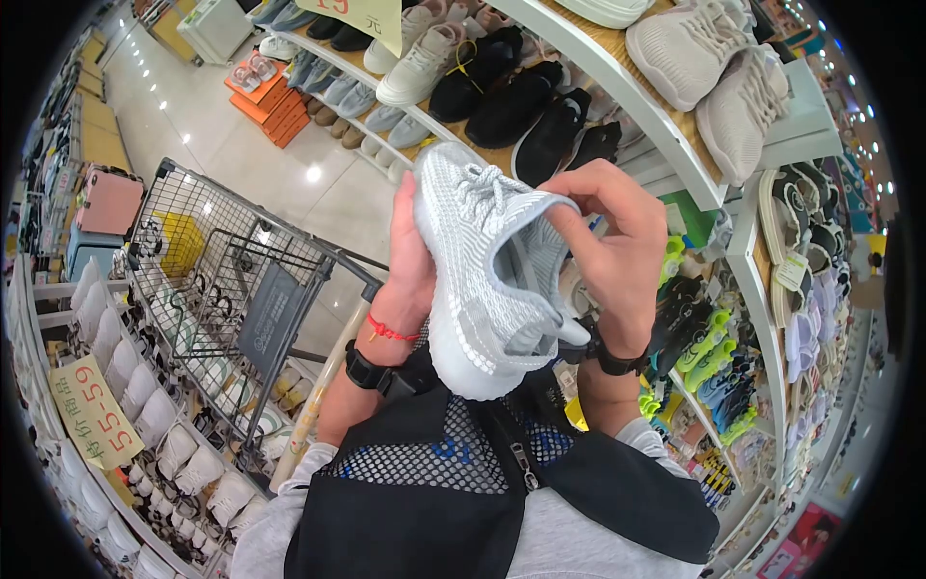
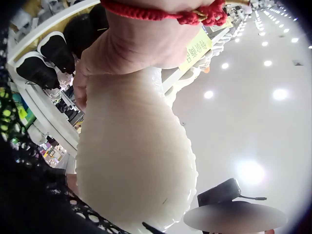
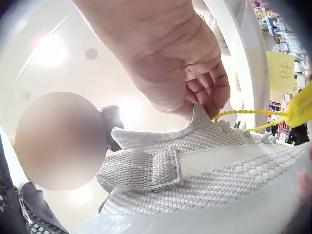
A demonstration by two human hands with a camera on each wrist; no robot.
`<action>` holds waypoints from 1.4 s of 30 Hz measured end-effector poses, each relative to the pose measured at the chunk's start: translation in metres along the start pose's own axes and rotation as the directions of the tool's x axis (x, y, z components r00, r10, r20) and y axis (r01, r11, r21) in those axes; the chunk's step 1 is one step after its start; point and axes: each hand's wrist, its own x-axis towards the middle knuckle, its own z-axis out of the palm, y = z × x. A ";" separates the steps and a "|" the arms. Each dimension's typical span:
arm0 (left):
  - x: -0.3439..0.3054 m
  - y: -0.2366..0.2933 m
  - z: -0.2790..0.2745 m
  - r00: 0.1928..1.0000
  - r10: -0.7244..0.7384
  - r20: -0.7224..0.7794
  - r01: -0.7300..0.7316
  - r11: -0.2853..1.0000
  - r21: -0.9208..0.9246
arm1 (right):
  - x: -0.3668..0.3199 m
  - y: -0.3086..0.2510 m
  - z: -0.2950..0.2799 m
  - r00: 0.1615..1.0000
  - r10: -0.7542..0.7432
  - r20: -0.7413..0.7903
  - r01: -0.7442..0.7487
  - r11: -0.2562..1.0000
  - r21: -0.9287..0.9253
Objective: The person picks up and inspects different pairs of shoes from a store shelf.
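Note:
A pale grey-white knit sneaker [image 1: 482, 280] is held up in front of the chest, its toe pointing away and its opening facing up. My left hand [image 1: 410, 256] grips it from the left and below, near the forefoot. The left wrist view shows the smooth cream sole [image 2: 134, 151] below that hand. With thumb and fingers, my right hand [image 1: 617, 236] pinches the collar at the front of the opening. In the right wrist view, a yellow tag [image 3: 300, 107] hangs on a yellow tie by the laces, close to the right fingertips.
Shelves of shoes curve around the front and right, with black sneakers [image 1: 516, 106] just beyond the toe. A wire shopping cart [image 1: 241, 280] stands at the left. Below it runs a rack of white shoes [image 1: 193, 463] with a price sign [image 1: 96, 410]. Orange boxes [image 1: 265, 106] sit on the floor.

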 end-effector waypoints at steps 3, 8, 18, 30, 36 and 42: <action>-0.001 0.002 -0.003 0.998 0.060 -0.017 -0.059 0.997 0.055 | -0.006 -0.001 0.000 1.000 0.024 -0.002 -0.024 0.994 0.104; -0.007 -0.001 0.001 0.995 0.101 -0.014 -0.100 0.994 0.045 | -0.010 -0.006 -0.001 1.000 -0.027 0.013 0.025 0.994 0.105; -0.017 -0.007 0.006 0.966 0.247 0.080 -0.250 0.968 0.035 | -0.013 -0.005 0.007 0.996 0.053 -0.066 -0.037 0.974 0.223; -0.019 -0.008 0.000 0.872 0.383 0.304 -0.417 0.908 0.052 | -0.027 -0.013 0.016 0.975 -0.214 -0.055 0.209 0.974 -0.086; -0.027 -0.007 0.000 0.832 0.447 0.328 -0.499 0.862 0.091 | -0.036 -0.010 0.020 0.920 -0.324 -0.222 0.286 0.940 -0.188; -0.029 -0.004 0.000 0.805 0.338 0.487 -0.439 0.892 0.107 | -0.043 -0.009 0.013 0.906 -0.413 -0.090 0.403 0.909 -0.111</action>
